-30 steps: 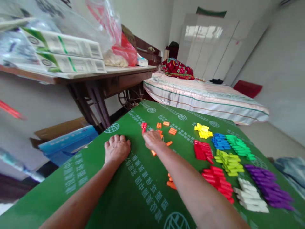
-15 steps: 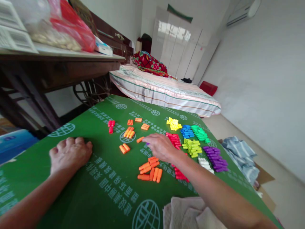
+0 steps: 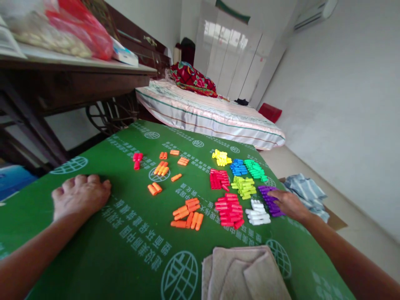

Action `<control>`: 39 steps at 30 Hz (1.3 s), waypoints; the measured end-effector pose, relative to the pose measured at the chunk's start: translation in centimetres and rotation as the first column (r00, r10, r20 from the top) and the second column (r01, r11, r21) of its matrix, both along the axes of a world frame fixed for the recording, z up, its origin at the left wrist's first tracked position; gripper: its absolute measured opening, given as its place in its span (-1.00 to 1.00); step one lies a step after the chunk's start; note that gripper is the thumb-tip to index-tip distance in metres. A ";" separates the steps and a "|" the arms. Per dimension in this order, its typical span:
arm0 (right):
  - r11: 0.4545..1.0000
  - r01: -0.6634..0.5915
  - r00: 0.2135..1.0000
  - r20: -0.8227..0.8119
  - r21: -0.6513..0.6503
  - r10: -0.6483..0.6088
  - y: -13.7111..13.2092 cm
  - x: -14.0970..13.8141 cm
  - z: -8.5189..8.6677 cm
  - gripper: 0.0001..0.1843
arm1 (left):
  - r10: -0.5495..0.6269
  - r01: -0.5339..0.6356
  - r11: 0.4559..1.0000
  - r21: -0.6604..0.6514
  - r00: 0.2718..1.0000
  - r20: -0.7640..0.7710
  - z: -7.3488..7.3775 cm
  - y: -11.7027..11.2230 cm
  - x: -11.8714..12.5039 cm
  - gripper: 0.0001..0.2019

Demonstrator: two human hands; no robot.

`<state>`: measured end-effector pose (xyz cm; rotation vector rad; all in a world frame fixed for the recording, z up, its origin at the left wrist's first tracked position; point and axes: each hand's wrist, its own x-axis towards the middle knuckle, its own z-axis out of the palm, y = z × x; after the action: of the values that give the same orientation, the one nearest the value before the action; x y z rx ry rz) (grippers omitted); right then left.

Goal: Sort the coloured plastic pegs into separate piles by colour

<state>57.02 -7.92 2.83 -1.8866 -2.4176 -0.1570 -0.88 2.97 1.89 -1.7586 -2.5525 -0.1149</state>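
Note:
My left hand [image 3: 79, 196] lies palm down on the green printed board [image 3: 131, 241], fingers loosely spread and holding nothing. Over at the board's right edge, my right hand [image 3: 289, 204] has its fingers pinched together at the pile of purple pieces [image 3: 270, 196], apparently on one purple piece. Small plastic pieces lie sorted by colour: orange groups [image 3: 187, 214], red piles [image 3: 229, 208], white [image 3: 258, 212], lime [image 3: 243, 187], yellow [image 3: 221, 157], blue [image 3: 239, 167], green [image 3: 255, 168]. A few red pieces [image 3: 136, 159] lie apart at the far left.
A folded beige towel [image 3: 243, 273] rests on the board's near edge. A dark wooden table [image 3: 78, 79] with bags stands to the left. A bed [image 3: 209, 114] lies beyond the board, and crumpled cloth [image 3: 304, 191] is on the floor at right.
My right hand left the orange pieces at the far middle and travelled right to the purple pile. The view swung right and down; the towel came into sight. My left hand stayed put.

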 end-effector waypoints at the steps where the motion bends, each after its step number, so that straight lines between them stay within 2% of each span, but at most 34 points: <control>1: 1.000 0.007 1.000 0.008 -0.001 -0.007 -0.1 0.2 -0.1 -0.57 | 0.003 -0.003 1.000 0.001 1.000 -0.003 0.0 0.0 0.0 -0.42; 6: 1.000 0.008 1.000 0.009 0.024 -0.008 -0.2 0.8 -0.2 -0.57 | 0.015 -0.015 1.000 -0.020 1.000 0.000 0.4 -0.2 0.4 -0.40; 10: 0.986 0.100 0.995 -0.030 0.135 -0.097 -0.7 0.3 0.3 -0.64 | 0.005 -0.005 1.000 -0.027 1.000 0.004 0.3 0.0 0.4 -0.38; 13: 0.979 0.090 0.991 -0.118 0.184 -0.068 -1.3 -2.6 1.0 -0.70 | 0.010 -0.010 1.000 -0.027 1.000 0.003 0.0 0.1 0.0 -0.38; 16: 0.975 -0.009 0.956 -0.285 0.222 0.074 -1.8 -7.9 1.5 -0.73 | -0.016 0.016 1.000 0.002 1.000 -0.003 0.0 -0.4 0.0 -0.41; 19: 0.948 -0.015 0.840 -0.511 0.317 0.184 -1.6 -14.0 1.6 -0.78 | -0.061 0.061 0.996 0.064 0.998 -0.004 0.0 -1.2 0.1 -0.43; 22: 0.931 0.059 0.677 -0.699 0.361 0.228 -0.7 -19.2 1.4 -0.83 | -0.044 0.047 0.995 0.088 0.998 -0.038 -0.4 -1.7 0.1 -0.47; 25: 0.946 0.076 0.515 -0.825 0.315 0.233 0.4 -22.7 0.5 -0.83 | -0.025 0.032 0.992 0.120 0.998 -0.055 -0.9 -1.8 -0.1 -0.50; 27: 0.957 0.047 0.455 -0.859 0.286 0.235 0.8 -24.2 -0.4 -0.82 | -0.026 0.034 0.990 0.139 0.998 -0.058 -1.1 -1.9 -0.2 -0.52; 31: 0.939 -0.019 0.483 -0.819 0.344 0.310 0.4 -26.4 -2.2 -0.82 | -0.032 0.044 0.987 0.151 0.996 -0.078 -1.4 -1.9 -0.3 -0.55; 34: 0.895 -0.180 0.538 -0.721 0.408 0.437 -1.1 -28.4 -3.1 -0.79 | -0.027 0.041 0.988 0.148 0.995 -0.093 -1.6 -1.9 -0.4 -0.54; 39: 0.812 -0.416 0.616 -0.530 0.410 0.583 -4.0 -31.9 -4.3 -0.79 | -0.019 0.033 0.990 0.135 0.994 -0.106 -1.7 -2.0 -0.3 -0.54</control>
<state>25.16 -11.88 -1.44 -0.8621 -2.1749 0.1877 -1.14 1.01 0.20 -1.7014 -2.3889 -0.1878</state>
